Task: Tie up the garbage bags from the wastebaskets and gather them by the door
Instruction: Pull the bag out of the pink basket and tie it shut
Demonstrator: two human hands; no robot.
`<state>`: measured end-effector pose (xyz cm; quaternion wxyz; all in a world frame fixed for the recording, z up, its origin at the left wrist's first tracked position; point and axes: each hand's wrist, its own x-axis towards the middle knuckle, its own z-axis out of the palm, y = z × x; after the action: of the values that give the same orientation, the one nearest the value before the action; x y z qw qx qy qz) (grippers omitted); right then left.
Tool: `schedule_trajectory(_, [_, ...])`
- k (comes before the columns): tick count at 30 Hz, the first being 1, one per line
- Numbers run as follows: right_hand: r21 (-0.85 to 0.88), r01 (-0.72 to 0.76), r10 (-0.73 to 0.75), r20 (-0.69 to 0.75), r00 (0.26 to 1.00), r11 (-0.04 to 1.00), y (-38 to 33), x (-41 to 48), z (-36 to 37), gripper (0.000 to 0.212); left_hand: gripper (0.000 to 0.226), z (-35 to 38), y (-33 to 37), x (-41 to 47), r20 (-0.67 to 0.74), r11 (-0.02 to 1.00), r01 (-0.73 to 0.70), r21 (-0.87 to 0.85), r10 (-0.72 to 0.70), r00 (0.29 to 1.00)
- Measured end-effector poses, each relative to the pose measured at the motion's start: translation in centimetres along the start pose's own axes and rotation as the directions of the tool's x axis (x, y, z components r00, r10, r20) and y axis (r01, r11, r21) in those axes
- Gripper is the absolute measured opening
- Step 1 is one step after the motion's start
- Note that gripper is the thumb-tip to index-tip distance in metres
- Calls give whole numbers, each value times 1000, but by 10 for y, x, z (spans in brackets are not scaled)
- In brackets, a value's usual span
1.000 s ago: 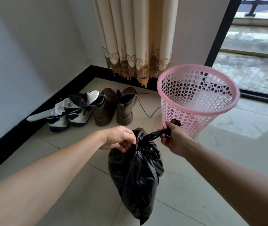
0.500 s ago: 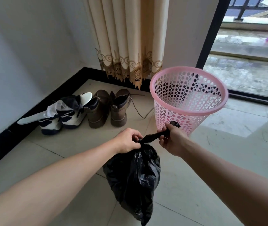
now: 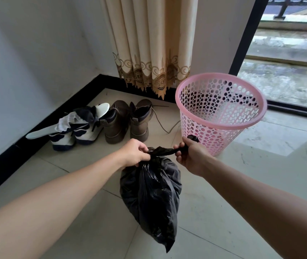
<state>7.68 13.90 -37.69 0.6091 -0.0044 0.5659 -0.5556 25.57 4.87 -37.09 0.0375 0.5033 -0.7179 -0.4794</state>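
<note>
A full black garbage bag (image 3: pixel 151 195) hangs in the air above the tiled floor, its neck gathered and twisted. My left hand (image 3: pixel 135 153) grips the neck right at the top of the bag. My right hand (image 3: pixel 190 155) holds the twisted end of the neck, pulled out to the right; a black tip sticks out past its thumb. Just beyond my right hand stands a pink perforated wastebasket (image 3: pixel 242 126) with no bag in it.
Brown boots (image 3: pixel 128 122) and white sneakers with loose insoles (image 3: pixel 72 130) stand along the black skirting at the left. A beige curtain (image 3: pixel 152 43) hangs behind. A dark-framed glass door (image 3: pixel 248 34) at the right opens onto a wet balcony.
My hands have drawn a little apart, stretching the twisted neck more level between them. The bag hangs slightly lower and steadier under my left hand.
</note>
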Motion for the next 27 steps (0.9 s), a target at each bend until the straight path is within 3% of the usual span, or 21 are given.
schedule_trajectory(2, [21, -13, 13, -10, 1000, 1000, 0, 2, -3, 44, 7, -6, -1, -9, 161, 979, 53, -196, -21, 987])
schedule_trajectory(5, [35, -28, 29, -15, 999, 999, 0, 3, -6, 44, 8, -9, -1, -15, 274, 967, 101, -232, -35, 961])
schedule_trajectory(12, [26, 4, -4, -24, 1000, 1000, -6, -3, -3, 46, 14, 1, -1, -14, 201, 999, 8, 53, -18, 979])
schedule_trajectory(20, [-137, 151, -159, -46, 986, 979, -12, -11, 3, 47, 18, -5, -17, -11, 178, 986, 130, 106, -147, 973])
schedule_trajectory(24, [-206, 220, -238, -67, 969, 953, -10, -12, 8, 45, 16, -4, -19, -13, 151, 983, 139, 116, -156, 976])
schedule_trajectory(27, [-350, 281, -302, -5, 953, 893, -18, -13, 11, 38, 11, -6, -25, -11, 116, 989, 131, 64, -138, 984])
